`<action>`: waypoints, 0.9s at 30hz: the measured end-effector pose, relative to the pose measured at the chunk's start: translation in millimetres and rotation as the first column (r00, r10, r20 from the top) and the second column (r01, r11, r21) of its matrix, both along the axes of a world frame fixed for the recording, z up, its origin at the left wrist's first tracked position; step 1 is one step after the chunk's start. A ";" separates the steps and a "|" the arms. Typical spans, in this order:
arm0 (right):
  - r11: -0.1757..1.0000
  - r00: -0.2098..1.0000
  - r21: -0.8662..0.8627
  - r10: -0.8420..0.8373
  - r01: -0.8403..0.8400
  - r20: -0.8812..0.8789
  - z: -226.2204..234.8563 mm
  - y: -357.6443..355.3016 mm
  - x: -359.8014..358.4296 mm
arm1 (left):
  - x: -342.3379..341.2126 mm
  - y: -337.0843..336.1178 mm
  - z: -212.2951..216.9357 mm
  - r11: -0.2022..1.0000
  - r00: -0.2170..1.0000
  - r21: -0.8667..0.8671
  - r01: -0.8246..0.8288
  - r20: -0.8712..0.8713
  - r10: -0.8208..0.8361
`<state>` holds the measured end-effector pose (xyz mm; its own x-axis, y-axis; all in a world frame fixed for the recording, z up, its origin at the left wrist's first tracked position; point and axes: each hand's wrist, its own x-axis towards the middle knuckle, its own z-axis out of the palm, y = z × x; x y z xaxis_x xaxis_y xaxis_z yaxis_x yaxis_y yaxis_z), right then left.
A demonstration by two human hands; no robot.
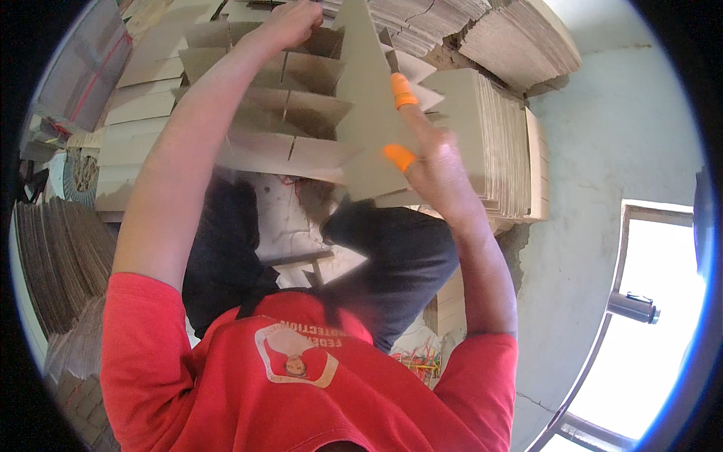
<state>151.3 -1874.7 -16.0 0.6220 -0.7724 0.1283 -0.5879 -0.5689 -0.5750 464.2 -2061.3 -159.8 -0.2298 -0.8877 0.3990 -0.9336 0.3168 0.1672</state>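
A cardboard partition grid (312, 113) of slotted, interlocking strips lies across the far side of my lap. Over its far end reaches my left hand (292, 24), with the fingers closed; what they hold, if anything, is hidden. A long cardboard strip (365, 113) stands tilted along the grid's right side, its near end widest. My right hand (431, 154) is at this strip's right edge, thumb and index finger spread apart and both wearing orange finger covers (404, 90). Its other fingers are mostly hidden. Small slotted cardboard ends (422, 83) stick out past the strip.
A thick stack of cardboard sheets (482, 143) stands to the right, with more stacked sheets (520, 41) beyond it near the wall (602, 128). Further cardboard lies at the left (139, 135), and a tall pile (64, 256) stands at the near left. Coloured strings (422, 361) lie below.
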 end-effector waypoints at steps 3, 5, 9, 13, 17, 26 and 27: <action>1.000 0.998 0.016 0.017 -0.016 -0.061 -43.2 -6.0 -7.2 | -3.8 -3.4 3.4 0.997 1.000 0.079 -0.018 0.012 0.017; 0.998 0.981 0.066 0.012 0.001 -0.194 -63.1 -3.9 -4.1 | 1.8 1.0 3.2 0.998 0.999 0.061 0.006 -0.044 -0.003; 0.999 0.913 -0.030 0.021 -0.037 -0.407 -52.2 0.6 13.1 | -0.7 41.7 41.5 0.994 0.997 -0.090 -0.069 0.025 0.072; 0.997 0.963 0.069 0.039 -0.021 -0.266 -59.4 -2.6 -2.5 | -47.6 133.6 112.3 0.985 0.990 0.131 0.111 -0.097 -0.098; 0.834 0.837 0.528 -0.398 0.160 0.375 -59.9 -18.5 -21.7 | -65.3 212.1 96.1 0.977 0.977 0.077 0.199 -0.098 -0.191; 0.903 0.982 -0.426 -0.123 0.052 -0.142 -86.9 -11.0 -45.6 | -80.7 215.9 32.8 0.971 0.940 0.064 0.232 -0.271 -0.207; 0.953 0.989 -0.271 -0.144 0.134 -0.020 -94.9 -14.8 -49.2 | -78.7 216.2 32.1 0.973 0.937 0.038 0.229 -0.279 -0.210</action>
<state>102.1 -1889.4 -110.9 0.5196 -0.7921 0.3203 -0.6912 -0.6101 -0.3874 385.6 -1845.0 -127.7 -0.3137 -0.8549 0.4132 -0.7583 0.4874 0.4328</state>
